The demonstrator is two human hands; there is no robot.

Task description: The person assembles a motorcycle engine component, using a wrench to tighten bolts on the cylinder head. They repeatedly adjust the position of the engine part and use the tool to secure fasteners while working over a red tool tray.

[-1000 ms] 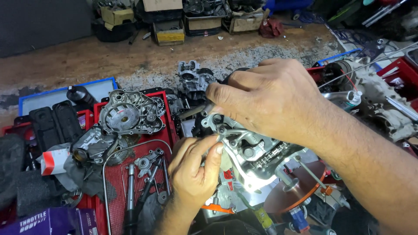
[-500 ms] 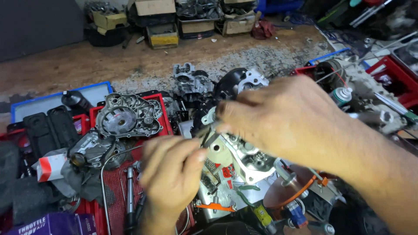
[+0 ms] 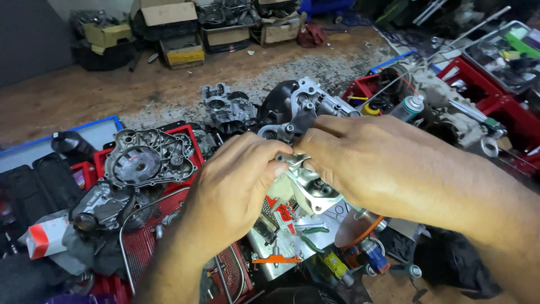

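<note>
A silver metal engine head (image 3: pixel 310 188) is held up in the middle of the head view, above the cluttered bench. My left hand (image 3: pixel 233 186) grips it from the left, fingers pinched on its upper edge. From the right, my right hand (image 3: pixel 360 160) closes over its top, covering most of it. Only the lower shiny part of the casting shows between and below the two hands.
A round grey engine cover (image 3: pixel 147 157) lies on a red tray (image 3: pixel 185 135) at the left. More engine castings (image 3: pixel 228 107) and a dark cover (image 3: pixel 278 101) sit behind. A spray can (image 3: pixel 409 107), red crates (image 3: pixel 495 104) and cardboard boxes (image 3: pixel 183 53) stand around.
My left hand has risen from below the engine head to its upper left edge. Both hands now meet on top of it, and the view has shifted slightly.
</note>
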